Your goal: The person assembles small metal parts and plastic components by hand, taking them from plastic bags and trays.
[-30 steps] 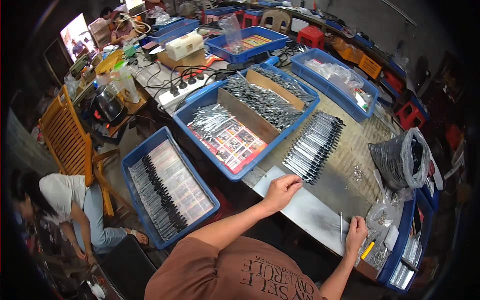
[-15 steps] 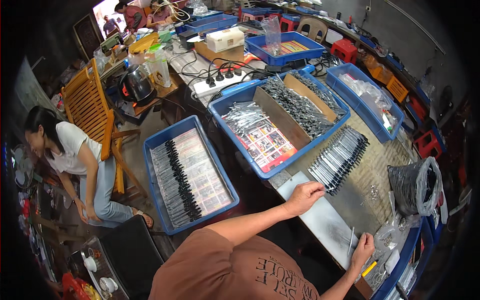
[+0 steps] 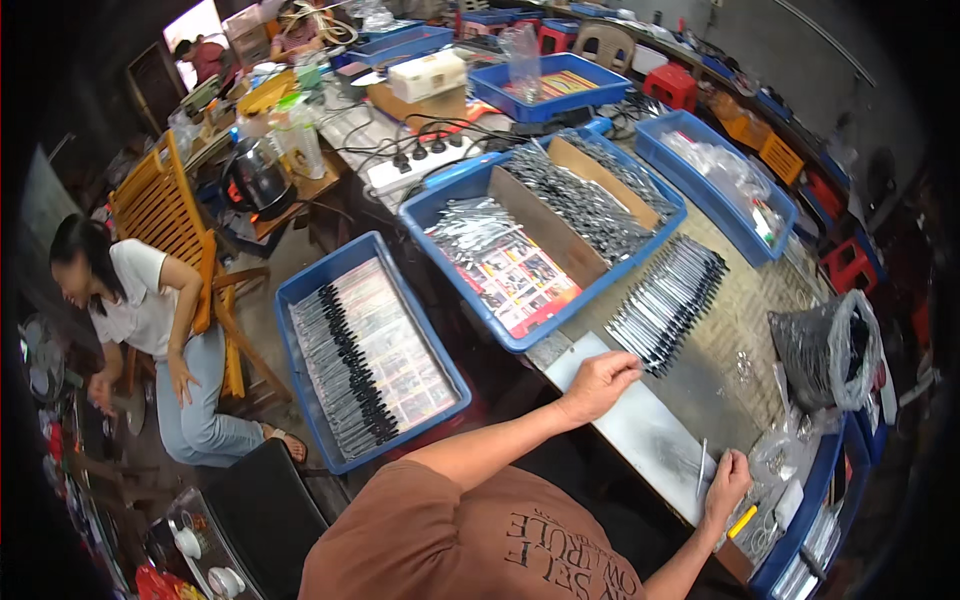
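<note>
Head view: left hand [image 3: 600,385], fingers pinched, at near end of pen row [image 3: 668,305] on worktop [image 3: 748,300]; can't tell if gripping. Right hand [image 3: 728,485], well apart, curled beside slim rod [image 3: 701,468] on pale plate [image 3: 645,425]; grip unclear.

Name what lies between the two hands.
In the head view, a slim whitish rod lies on the pale board between the left hand and right hand.

Here's bright light pouring through the doorway [image 3: 208,18] near eleven o'clock, a slatted wooden chair [image 3: 150,205] toward ten, grey wall [image 3: 740,28] at one, one red stool [image 3: 670,87] there, another red stool [image 3: 850,266] at three!
</note>
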Available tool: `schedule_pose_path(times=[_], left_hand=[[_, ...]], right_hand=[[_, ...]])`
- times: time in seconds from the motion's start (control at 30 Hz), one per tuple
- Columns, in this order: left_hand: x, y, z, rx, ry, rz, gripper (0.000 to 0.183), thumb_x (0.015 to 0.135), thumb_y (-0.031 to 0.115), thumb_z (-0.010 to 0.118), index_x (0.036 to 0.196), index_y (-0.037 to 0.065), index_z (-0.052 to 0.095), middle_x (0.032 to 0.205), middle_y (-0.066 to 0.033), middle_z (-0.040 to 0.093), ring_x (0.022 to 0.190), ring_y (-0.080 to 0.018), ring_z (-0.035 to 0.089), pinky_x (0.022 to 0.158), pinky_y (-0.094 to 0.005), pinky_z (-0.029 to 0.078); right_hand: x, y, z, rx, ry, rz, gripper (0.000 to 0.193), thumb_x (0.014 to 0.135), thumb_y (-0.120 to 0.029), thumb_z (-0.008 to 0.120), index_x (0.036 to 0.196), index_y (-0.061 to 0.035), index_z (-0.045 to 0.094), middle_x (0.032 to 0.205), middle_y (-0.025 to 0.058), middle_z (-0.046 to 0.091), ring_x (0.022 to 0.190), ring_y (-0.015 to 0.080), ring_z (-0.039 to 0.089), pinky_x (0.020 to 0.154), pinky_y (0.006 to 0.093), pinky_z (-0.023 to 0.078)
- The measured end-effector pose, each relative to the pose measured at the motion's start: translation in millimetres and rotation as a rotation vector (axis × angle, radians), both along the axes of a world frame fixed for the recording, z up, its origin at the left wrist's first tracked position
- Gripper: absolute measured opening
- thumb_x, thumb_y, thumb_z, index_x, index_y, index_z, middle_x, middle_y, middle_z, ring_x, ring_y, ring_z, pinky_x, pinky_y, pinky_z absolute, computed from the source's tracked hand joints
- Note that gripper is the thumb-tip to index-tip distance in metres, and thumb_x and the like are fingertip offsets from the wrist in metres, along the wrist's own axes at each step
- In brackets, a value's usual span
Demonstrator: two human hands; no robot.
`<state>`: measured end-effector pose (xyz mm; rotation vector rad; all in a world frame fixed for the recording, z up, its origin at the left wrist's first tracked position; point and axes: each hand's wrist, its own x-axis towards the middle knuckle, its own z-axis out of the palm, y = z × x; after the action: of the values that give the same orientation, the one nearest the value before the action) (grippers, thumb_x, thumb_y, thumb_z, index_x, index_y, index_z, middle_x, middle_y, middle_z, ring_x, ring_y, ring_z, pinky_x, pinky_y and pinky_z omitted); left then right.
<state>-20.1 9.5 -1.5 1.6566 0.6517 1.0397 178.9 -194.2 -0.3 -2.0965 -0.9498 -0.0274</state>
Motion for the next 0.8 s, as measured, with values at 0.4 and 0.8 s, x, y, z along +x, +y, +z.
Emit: schedule_pose_path(times=[0.4,0.8], left_hand=[[4,0,-8,-0.062,-0.055,0.023,0.011,0.078,0.004,0.058,0.087,-0.002,0.059,0.074,-0.0006,0.058,0.068,-0.0054,0.051,0.06,-0.0194,0.042],[-2,4,-9,-0.161,-0.062,-0.108,0.012,0.082,0.007,0.055,0.092,0.0,0.057,0.069,0.0039,0.05,0.054,-0.0016,0.04,0.047,-0.0158,0.032]], right_hand=[[-7,4,7,0.06,-0.047,-0.019,0.011,0.077,-0.007,0.054,0.08,0.0028,0.057,0.066,0.0164,0.056,0.058,0.0264,0.054,0.056,0.0333,0.042],[-5,7,4,0.086,-0.084,-0.031,0.01,0.075,-0.011,0.057,0.078,-0.002,0.057,0.07,0.015,0.058,0.063,0.0315,0.057,0.055,0.037,0.043]])
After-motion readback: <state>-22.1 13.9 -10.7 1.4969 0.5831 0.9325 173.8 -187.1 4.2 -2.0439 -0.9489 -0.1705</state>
